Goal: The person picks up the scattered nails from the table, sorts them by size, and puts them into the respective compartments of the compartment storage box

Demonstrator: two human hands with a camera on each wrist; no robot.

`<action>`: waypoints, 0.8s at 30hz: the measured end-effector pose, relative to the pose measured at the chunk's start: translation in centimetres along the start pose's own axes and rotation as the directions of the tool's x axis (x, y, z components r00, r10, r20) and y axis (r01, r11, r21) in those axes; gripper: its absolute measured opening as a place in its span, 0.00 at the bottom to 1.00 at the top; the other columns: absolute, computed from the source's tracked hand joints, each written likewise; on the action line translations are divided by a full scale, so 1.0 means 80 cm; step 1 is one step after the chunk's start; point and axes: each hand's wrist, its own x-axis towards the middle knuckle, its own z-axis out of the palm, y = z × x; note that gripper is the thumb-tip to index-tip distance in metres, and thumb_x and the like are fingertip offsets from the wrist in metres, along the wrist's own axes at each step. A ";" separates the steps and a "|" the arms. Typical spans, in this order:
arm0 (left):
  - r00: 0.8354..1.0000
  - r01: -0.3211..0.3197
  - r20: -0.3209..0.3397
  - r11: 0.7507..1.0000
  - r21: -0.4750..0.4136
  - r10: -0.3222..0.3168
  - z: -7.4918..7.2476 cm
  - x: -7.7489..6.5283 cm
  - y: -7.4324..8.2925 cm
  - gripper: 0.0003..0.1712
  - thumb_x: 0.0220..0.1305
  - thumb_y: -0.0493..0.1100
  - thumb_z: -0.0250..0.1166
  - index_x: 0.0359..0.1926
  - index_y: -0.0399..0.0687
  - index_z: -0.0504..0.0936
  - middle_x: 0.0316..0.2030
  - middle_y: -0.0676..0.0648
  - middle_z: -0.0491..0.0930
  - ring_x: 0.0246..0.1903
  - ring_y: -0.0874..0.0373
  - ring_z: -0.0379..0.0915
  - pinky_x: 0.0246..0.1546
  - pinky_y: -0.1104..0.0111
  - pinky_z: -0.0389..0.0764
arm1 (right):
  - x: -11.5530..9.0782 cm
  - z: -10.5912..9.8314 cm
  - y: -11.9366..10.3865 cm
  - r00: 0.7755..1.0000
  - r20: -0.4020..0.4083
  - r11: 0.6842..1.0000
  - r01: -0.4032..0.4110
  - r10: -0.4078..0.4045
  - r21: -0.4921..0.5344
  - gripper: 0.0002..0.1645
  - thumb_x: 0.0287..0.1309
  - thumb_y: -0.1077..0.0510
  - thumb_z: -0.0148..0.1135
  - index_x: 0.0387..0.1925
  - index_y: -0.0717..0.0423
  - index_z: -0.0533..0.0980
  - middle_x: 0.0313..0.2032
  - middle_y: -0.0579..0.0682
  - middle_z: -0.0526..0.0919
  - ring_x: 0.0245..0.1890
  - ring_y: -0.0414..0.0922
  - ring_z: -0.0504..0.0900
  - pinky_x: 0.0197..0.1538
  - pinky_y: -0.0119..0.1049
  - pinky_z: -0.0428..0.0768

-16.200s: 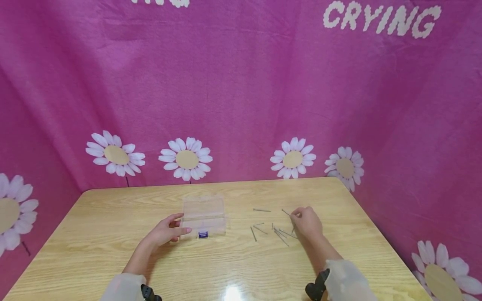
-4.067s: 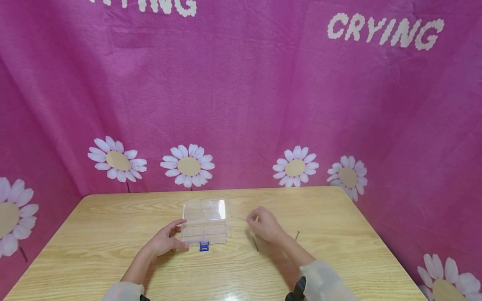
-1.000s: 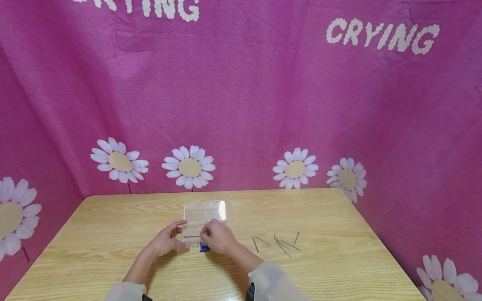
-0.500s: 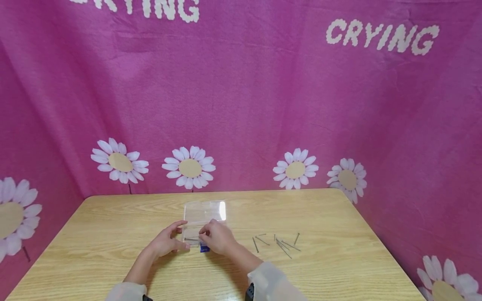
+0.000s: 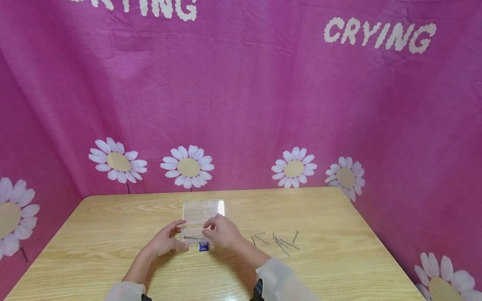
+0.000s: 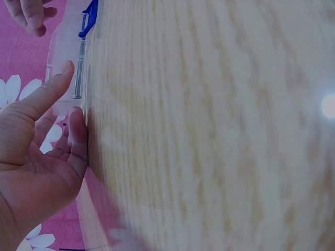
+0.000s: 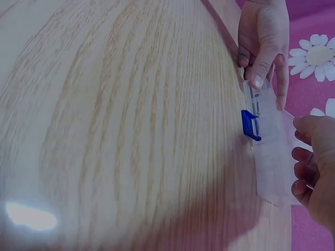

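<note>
A clear plastic divided box (image 5: 196, 211) with a blue latch (image 5: 203, 246) stands on the table, its lid laid back. My left hand (image 5: 163, 241) grips its left end, thumb at the front corner and index finger farther back, as the right wrist view shows. Inside the front compartment lie grey nails (image 6: 79, 73); their number is hard to tell. Over the box's right half hovers my right hand (image 5: 224, 232), thumb and index finger apart, nothing visible between them. In the right wrist view, its loosely bent fingers (image 7: 303, 170) are beside the box wall.
Several loose nails (image 5: 283, 248) lie scattered on the wooden table (image 5: 320, 217) right of the box, partly overlapping. A pink cloth (image 5: 241, 104) printed with daisies hangs behind and at both sides of the table.
The two nails at the back of the loose group have left the table since the oldest frame. My right hand lowered a nail into the front compartment, released it and rose slightly rightward.
</note>
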 end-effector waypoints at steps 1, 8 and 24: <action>1.000 -0.002 0.001 1.000 -0.002 0.002 0.000 0.000 0.000 0.45 0.46 0.34 0.72 0.66 0.45 0.62 0.56 0.34 0.65 0.33 0.54 0.68 0.30 0.66 0.72 | 0.000 -0.002 0.001 1.000 0.001 1.000 -0.001 0.001 0.002 0.11 0.56 0.51 0.62 0.36 0.53 0.82 0.31 0.46 0.77 0.29 0.36 0.71 0.32 0.27 0.70; 1.000 -0.006 0.002 1.000 -0.007 0.006 -0.001 0.000 0.000 0.46 0.45 0.34 0.72 0.66 0.44 0.62 0.56 0.35 0.64 0.35 0.53 0.67 0.30 0.66 0.72 | -0.004 -0.016 0.012 1.000 0.018 1.000 -0.020 0.020 0.006 0.13 0.57 0.50 0.61 0.37 0.53 0.82 0.33 0.47 0.80 0.34 0.39 0.75 0.37 0.30 0.72; 1.000 -0.009 0.002 1.000 -0.007 0.009 -0.001 0.001 0.001 0.46 0.45 0.34 0.72 0.66 0.44 0.62 0.55 0.35 0.64 0.34 0.53 0.67 0.29 0.66 0.72 | -0.026 -0.053 0.046 1.000 -0.012 1.000 -0.013 0.013 0.026 0.12 0.57 0.52 0.61 0.38 0.54 0.81 0.36 0.48 0.79 0.37 0.42 0.75 0.41 0.35 0.73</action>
